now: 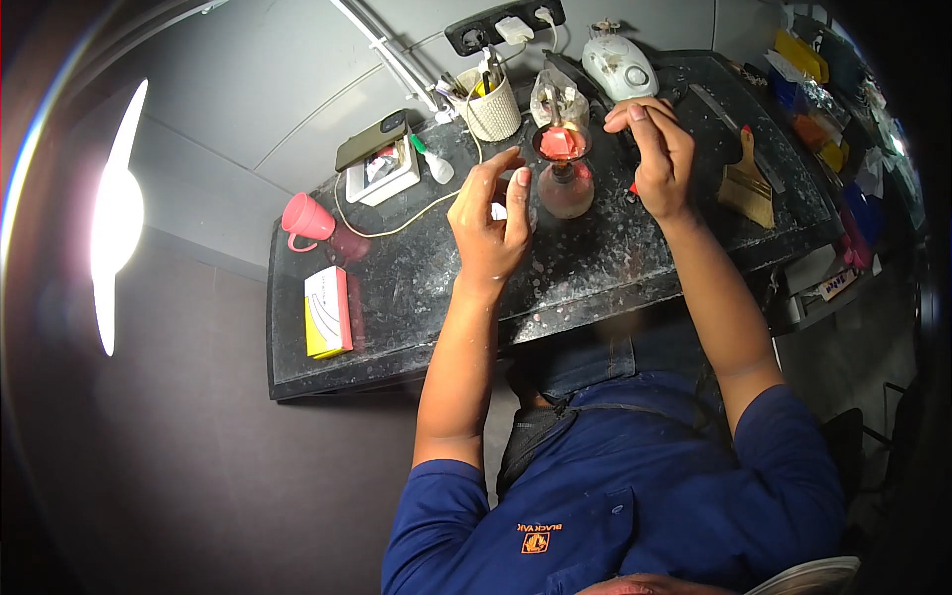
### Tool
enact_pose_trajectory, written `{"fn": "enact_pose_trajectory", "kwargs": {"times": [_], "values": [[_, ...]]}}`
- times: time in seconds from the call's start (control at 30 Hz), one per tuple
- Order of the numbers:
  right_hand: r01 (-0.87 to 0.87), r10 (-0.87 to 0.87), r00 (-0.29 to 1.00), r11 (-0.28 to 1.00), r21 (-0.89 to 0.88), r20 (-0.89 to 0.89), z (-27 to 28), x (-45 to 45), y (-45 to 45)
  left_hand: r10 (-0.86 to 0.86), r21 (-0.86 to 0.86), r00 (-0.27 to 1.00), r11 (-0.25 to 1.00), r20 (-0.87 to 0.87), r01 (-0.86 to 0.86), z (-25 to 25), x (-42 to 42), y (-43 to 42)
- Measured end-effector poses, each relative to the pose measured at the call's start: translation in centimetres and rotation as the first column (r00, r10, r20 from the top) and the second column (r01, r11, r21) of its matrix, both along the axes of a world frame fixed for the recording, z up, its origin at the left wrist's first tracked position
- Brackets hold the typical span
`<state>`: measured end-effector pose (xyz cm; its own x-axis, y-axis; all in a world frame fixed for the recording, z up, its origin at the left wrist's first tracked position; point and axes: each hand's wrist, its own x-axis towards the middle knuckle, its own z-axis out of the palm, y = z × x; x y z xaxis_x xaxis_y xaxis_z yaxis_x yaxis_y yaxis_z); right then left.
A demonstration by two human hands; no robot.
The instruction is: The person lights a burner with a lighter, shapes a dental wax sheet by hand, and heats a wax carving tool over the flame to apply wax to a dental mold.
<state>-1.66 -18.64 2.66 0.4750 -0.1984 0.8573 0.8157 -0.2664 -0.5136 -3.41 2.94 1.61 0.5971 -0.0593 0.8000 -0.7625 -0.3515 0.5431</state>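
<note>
A small glass spirit lamp (566, 190) stands on the dark table between my hands. On top of it sits a shallow dark dish holding reddish-pink wax-like pieces (562, 144). To the left of the lamp, my left hand (492, 213) is raised, fingers curved and thumb apart from them. A small white thing shows behind its palm; I cannot tell what it is. My right hand (654, 159) hovers right of the dish, its fingers bent and drawn together near the thumb. Whatever lies between those fingertips, if anything, is too small to make out.
Behind the lamp are a clear bag (546, 96), a woven tool cup (491, 111) and a white device (620, 67). A brush (748, 188) lies right. Leftward are a phone (372, 141) on a white box, a cable, a pink mug (308, 217) and a carton (326, 313).
</note>
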Motion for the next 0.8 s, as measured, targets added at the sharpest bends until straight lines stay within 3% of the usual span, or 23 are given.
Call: {"fn": "enact_pose_trajectory", "kwargs": {"times": [0.33,0.4,0.47,0.53,0.6,0.63,0.67,0.73,0.8], "values": [[-0.007,0.007,1.000,1.000,0.008,0.002,-0.1,0.1,0.0,0.047,0.029,0.999,0.998,0.019,-0.047,0.1,1.5,1.8],[-0.012,0.012,1.000,1.000,0.015,0.000,0.1,-0.1,0.0,0.017,-0.264,0.976,0.962,-0.217,-0.075,1.2,2.7,3.7],[-0.018,0.018,1.000,1.000,0.024,-0.010,0.1,-0.3,0.1,-0.129,-0.634,0.930,0.763,-0.345,-0.129,2.9,5.2,6.5],[0.031,-0.031,0.999,0.999,-0.023,-0.012,0.3,-0.5,0.0,-0.099,-0.716,0.876,0.622,-0.472,-0.315,3.3,8.9,9.8],[0.026,-0.027,1.000,0.999,-0.023,-0.006,0.4,-0.6,-0.1,0.043,-0.570,0.812,0.691,-0.582,-0.445,2.8,12.1,12.8],[0.024,-0.024,1.000,0.999,-0.024,0.000,0.5,-0.6,-0.2,0.214,-0.379,0.751,0.757,-0.625,-0.532,2.4,13.7,14.0],[0.023,-0.023,1.000,0.999,-0.022,0.007,0.5,-0.6,-0.2,0.217,-0.381,0.755,0.758,-0.619,-0.530,2.7,14.3,15.0],[0.027,-0.027,1.000,1.000,-0.007,0.006,0.6,-0.5,-0.3,0.114,-0.157,0.575,0.903,-0.810,-0.401,3.7,15.3,16.2],[0.025,-0.025,1.000,1.000,0.008,-0.002,0.8,-0.8,-0.1,0.062,-0.195,0.533,0.890,-0.844,-0.412,3.8,16.7,16.8]]}}
